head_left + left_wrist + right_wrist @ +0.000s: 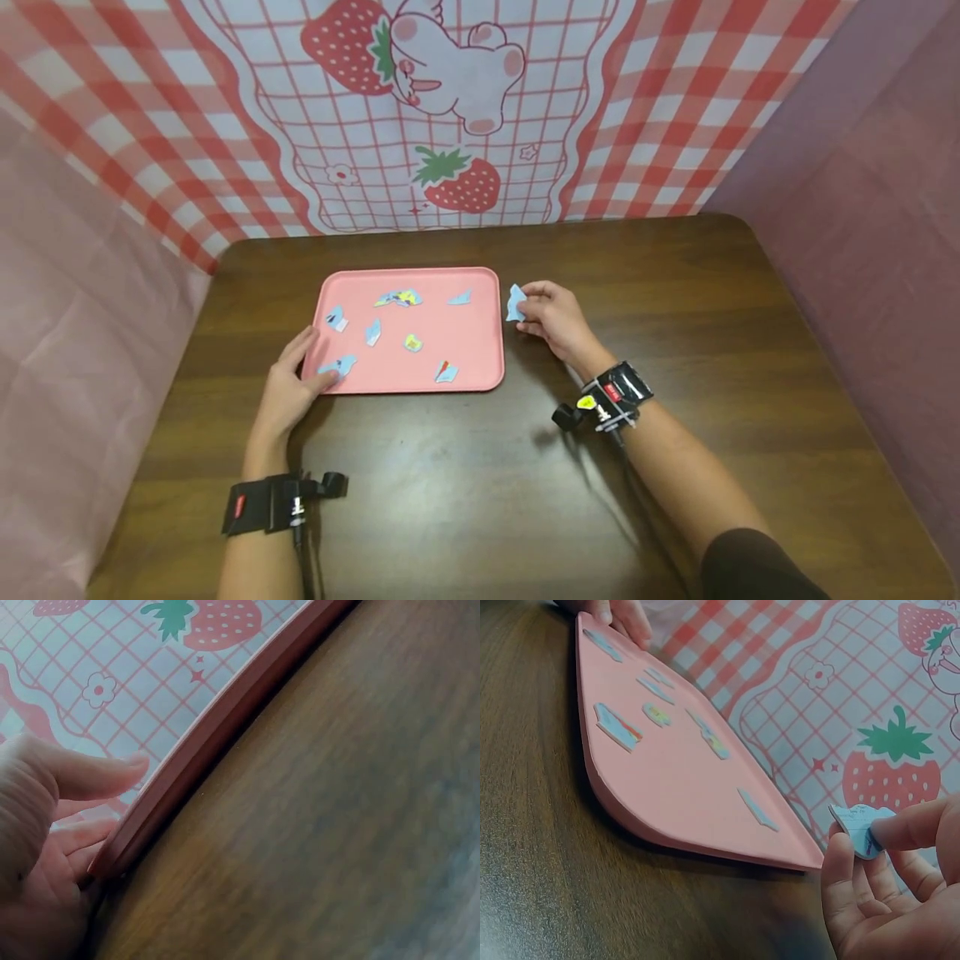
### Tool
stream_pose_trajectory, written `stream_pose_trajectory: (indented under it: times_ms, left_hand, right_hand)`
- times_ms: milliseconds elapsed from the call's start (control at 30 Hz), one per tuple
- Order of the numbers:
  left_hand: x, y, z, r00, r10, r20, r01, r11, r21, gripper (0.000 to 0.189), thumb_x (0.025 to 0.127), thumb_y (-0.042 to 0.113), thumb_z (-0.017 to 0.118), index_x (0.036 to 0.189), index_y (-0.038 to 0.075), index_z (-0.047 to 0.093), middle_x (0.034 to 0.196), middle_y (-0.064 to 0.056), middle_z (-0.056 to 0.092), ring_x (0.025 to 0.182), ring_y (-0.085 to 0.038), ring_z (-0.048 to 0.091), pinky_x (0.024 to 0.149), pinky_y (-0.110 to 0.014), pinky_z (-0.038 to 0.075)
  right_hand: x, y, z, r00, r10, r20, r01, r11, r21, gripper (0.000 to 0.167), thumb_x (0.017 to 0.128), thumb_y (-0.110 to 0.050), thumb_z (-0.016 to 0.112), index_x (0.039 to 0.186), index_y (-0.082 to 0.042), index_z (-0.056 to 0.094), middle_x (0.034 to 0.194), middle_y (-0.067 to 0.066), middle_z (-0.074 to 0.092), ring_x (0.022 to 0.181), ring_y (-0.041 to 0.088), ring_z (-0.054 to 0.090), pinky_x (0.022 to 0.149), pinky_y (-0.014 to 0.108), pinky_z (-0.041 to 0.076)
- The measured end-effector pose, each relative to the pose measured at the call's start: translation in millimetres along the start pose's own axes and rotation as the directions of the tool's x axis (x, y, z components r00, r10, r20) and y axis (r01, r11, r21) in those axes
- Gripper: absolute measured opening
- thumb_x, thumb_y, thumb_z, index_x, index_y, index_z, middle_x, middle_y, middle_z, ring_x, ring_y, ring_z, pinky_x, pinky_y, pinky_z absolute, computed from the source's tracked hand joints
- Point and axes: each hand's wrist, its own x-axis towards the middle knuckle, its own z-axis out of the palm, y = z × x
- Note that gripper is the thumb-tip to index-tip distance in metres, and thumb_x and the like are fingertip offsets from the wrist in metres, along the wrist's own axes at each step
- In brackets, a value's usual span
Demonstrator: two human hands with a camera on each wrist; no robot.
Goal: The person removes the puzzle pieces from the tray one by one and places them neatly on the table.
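as the right hand, nearly closed, pinches a light-blue puzzle piece and the left hand loosely grips the pink tray, that piece looks light, stiffish, best edge-held.

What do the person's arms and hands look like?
The left hand and right hand are ungloved. Each wrist wears a black strap with a red label, small black block and dark cable; the right adds a yellow sticker. A dark sleeve shows on the right arm.

Head: high, forward-down, over tray | Left wrist: low, close, forward past tray's edge | Right wrist: low, near, forward-left | Shared, head/right wrist: tray
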Motion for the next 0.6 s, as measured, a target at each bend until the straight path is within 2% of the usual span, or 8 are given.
stream_pose_trajectory:
  times_ms: [267,600]
  left_hand:
    - [-0.9,-0.6,1.1,0.998,0.030,0.053,-0.039,0.982,0.185,0.083,0.086,0.013,0.079,0.155,0.001,0.035,0.165,-0.018,0.022,0.147,-0.046,0.022,0.115,-0.064,0.021]
    - [-6.5,4.4,-11.4,0.988,0.011,0.153,-0.057,0.951,0.303,0.089,0.089,0.030,0.078,0.154,-0.005,0.030,0.165,-0.021,0.019,0.147,-0.047,0.023,0.114,-0.063,0.024]
  right_hand:
    - [-0.3,0.2,-3.9,1.000,0.004,0.003,-0.004,1.000,0.008,0.024,0.094,0.008,0.056,0.118,0.009,0.053,0.086,0.004,0.062,0.068,0.013,0.061,0.058,0.022,0.055]
    - [-0.5,-2.3,-13.7,1.000,-0.008,-0.011,0.009,1.000,0.013,0.025,0.094,0.009,0.056,0.119,0.009,0.053,0.085,0.004,0.062,0.067,0.013,0.061,0.058,0.022,0.054]
